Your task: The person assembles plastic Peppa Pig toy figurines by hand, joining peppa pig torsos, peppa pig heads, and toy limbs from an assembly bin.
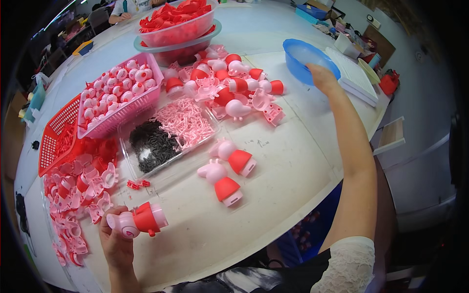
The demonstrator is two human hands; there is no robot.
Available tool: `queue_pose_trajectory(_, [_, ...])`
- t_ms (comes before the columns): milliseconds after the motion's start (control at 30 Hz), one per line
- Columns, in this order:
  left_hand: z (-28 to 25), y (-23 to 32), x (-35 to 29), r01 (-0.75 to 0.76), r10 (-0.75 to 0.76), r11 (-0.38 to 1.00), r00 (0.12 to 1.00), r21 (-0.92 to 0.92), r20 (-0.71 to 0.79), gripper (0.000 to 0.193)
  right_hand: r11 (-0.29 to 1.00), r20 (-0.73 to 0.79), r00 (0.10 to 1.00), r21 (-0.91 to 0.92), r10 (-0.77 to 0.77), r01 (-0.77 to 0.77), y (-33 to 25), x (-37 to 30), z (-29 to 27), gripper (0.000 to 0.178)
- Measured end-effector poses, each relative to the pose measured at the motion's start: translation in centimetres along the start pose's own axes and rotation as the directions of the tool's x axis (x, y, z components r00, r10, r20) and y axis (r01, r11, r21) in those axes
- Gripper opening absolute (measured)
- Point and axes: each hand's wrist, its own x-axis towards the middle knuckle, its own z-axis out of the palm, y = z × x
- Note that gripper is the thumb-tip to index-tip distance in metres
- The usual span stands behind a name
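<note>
Pale and broad, the table fills most of what reaches me through the head camera, its edges bowed by the lens. Over the near left part of it I see a pink-and-red figure, tipped almost level, its head to the left and pale base to the right. The left hand has its fingers closed around the head end.

Just past it I make out small red pieces, and nearer the table's middle two more figures lying side by side. Beyond these is a clear tray, with black pieces on its left side and thin pink pieces on its right. Loose pink and red shells are heaped along the table's left edge, beside a red basket; a pink basket full of round pink parts adjoins it.

Behind the tray I see a pile of pink and red parts, then a clear bowl of red parts on a teal one. Toward the table's right edge, the right hand reaches into a blue basin; its fingertips are hidden, so I cannot tell whether it grips anything. At the far edge sits another person.
</note>
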Motion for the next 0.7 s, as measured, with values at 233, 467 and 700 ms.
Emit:
queue_pose_trajectory(233, [-0.3, -0.5, 0.2, -0.005, 0.006, 0.999, 1.0, -0.045, 0.011, 0.051, 0.979, -0.158, 0.987, 0.204, 0.006, 0.027, -0.5, 1.2, 0.8, 0.027])
queue_pose_trajectory(467, [-0.6, -0.7, 0.5, -0.018, 0.023, 0.999, 0.995, -0.049, 0.101, 0.049, 0.941, -0.239, 0.969, 0.306, -0.067, 0.14, -4.6, 3.3, 0.8, 0.023])
queue_pose_trajectory(700, [0.4, -1.1, 1.5, 0.015, -0.013, 0.995, 1.0, -0.102, 0.02, 0.046, 0.971, -0.265, 0.953, 0.146, -0.145, 0.188, -1.3, 8.9, 4.7, 0.021])
